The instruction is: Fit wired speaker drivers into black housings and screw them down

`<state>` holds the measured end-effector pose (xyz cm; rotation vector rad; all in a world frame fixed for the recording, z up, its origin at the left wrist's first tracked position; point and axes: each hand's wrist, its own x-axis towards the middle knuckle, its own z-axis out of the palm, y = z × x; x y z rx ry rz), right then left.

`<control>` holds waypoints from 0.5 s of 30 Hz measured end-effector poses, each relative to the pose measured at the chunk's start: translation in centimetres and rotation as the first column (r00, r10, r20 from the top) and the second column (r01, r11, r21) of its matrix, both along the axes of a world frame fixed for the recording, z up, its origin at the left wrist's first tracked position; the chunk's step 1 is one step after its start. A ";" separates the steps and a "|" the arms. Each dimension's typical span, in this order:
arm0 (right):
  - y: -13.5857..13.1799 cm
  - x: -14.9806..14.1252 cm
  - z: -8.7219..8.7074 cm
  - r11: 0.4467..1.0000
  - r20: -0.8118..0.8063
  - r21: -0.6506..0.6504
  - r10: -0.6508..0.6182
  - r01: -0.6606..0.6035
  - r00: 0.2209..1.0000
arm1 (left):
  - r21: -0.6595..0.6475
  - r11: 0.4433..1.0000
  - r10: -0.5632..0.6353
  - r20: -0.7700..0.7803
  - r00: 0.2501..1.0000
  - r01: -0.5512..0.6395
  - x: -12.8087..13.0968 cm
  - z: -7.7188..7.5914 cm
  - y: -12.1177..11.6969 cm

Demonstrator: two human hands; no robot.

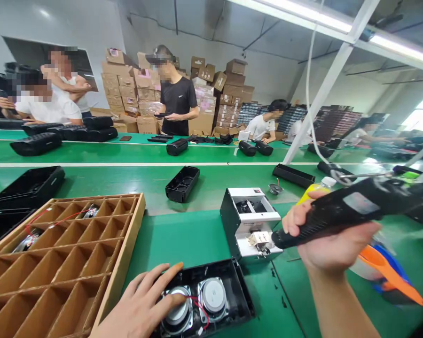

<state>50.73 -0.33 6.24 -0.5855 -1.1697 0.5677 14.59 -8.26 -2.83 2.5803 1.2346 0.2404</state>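
Observation:
My right hand (333, 239) grips a black electric screwdriver (333, 213), its narrow end pointing left at the front of a small white-and-black screw feeder (254, 211). The pictures do not show whether the two touch. My left hand (141, 300) lies with fingers spread over the left side of a black speaker housing (241, 293). Its thumb rests on one round speaker driver (178, 312) and its fingertips reach the housing's back edge. A second speaker driver (213, 295) sits to the right, with red wires and a small white plug (200, 331) between them.
A divided cardboard tray (66, 263) stands at left, with drivers in some compartments. Another open housing (182, 184) lies behind the green bench. A yellow bottle (313, 188) and orange-handled tool (391, 272) are at right. Several co-workers sit or stand across the conveyor.

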 end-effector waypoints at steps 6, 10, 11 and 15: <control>0.3 -0.3 -1.7 0.999 0.021 -0.022 0.026 -0.026 0.999 | 0.041 0.999 -0.003 0.047 0.999 0.001 -0.2 -0.4 -0.1; -0.1 0.1 -1.7 0.999 0.006 -0.029 0.036 -0.035 0.999 | 0.023 1.000 -0.004 0.063 0.998 0.002 -0.2 0.6 -0.3; -0.4 0.2 -1.7 0.998 0.008 -0.040 0.042 -0.042 0.999 | -0.002 1.000 -0.003 0.056 0.998 0.003 -0.2 0.9 -0.3; -2.1 0.7 -1.3 0.994 0.035 -0.097 0.057 -0.054 0.998 | -0.104 0.994 0.045 0.027 0.999 -0.042 0.3 2.0 -0.8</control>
